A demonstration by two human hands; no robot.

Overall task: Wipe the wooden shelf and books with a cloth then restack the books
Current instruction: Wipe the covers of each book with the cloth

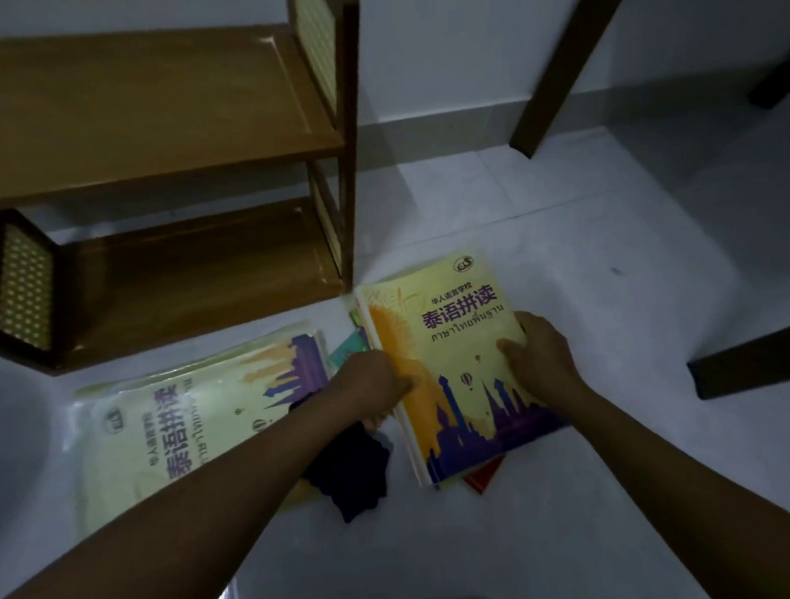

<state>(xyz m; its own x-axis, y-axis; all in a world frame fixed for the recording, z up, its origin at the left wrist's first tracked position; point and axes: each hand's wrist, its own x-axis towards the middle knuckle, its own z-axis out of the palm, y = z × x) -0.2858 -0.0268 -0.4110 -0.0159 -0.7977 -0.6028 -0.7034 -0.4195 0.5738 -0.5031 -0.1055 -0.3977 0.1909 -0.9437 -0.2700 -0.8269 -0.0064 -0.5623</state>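
Yellow paperback book [456,369] with purple skyline cover, gripped at both side edges by left hand [374,382] and right hand [538,356] atop a floor stack (presumably for squaring); dark cloth [347,471] lies beside, bare wooden shelf [145,111] behind.

Both forearms outstretched, left grip [379,382] and right grip [535,356] curled, thumbs inward.

white tiled floor [579,541] | dark table legs [559,61] (furniture, right side)
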